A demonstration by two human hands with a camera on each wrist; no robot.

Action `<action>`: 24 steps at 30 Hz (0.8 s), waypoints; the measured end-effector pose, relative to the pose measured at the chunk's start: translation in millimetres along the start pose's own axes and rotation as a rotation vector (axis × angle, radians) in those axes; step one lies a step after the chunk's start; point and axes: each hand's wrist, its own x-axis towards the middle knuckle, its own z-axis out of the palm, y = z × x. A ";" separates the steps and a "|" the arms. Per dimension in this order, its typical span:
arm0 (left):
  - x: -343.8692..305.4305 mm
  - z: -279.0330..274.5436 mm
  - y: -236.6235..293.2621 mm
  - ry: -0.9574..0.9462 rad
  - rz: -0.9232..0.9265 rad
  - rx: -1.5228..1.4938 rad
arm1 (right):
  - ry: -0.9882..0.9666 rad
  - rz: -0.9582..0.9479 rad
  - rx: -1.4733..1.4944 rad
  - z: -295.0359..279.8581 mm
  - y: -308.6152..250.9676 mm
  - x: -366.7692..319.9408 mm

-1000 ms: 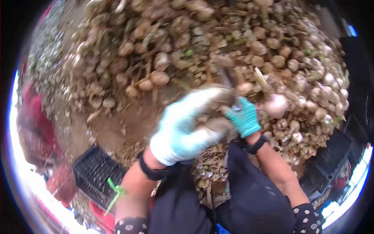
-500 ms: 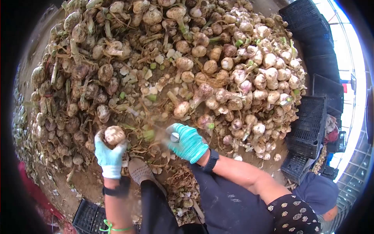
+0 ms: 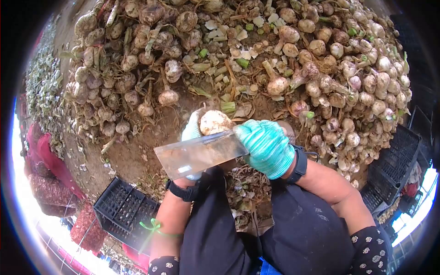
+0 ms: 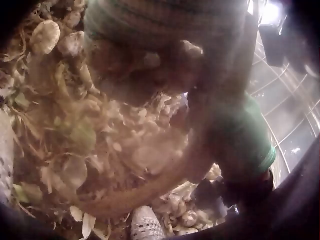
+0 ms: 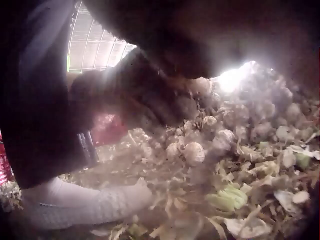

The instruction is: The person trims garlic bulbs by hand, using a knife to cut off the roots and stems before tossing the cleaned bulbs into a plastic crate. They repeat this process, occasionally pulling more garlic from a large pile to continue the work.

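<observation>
My left hand (image 3: pixel 191 129), in a pale gloved knit, grips a soil-stained garlic bulb (image 3: pixel 214 122) above the ground between my knees. A cleaver (image 3: pixel 201 153) with a broad, dull blade is held in my right hand (image 3: pixel 266 149), which wears a green striped glove. Its handle is hidden inside the fist. The blade lies across the front of the bulb and overlaps the left wrist in the head view. In the left wrist view, the green glove (image 4: pixel 245 132) shows at the right; the right wrist view has the hands mostly dark.
A big heap of garlic bulbs with stalks (image 3: pixel 371 87) spreads ahead and to both sides. Cut stalks and peelings (image 3: pixel 238 64) litter the ground. Black crates stand at left (image 3: pixel 123 206) and right (image 3: pixel 394 160). Red mesh sacks (image 3: pixel 89 229) lie at far left.
Half a second ago the hands were apart, the left with a bulb and the right by the peelings. They have since come together, and the blade has swung across the bulb.
</observation>
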 end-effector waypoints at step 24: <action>-3.7 4.0 3.9 0.104 0.302 0.383 | -0.054 0.709 1.104 -4.3 17.7 10.9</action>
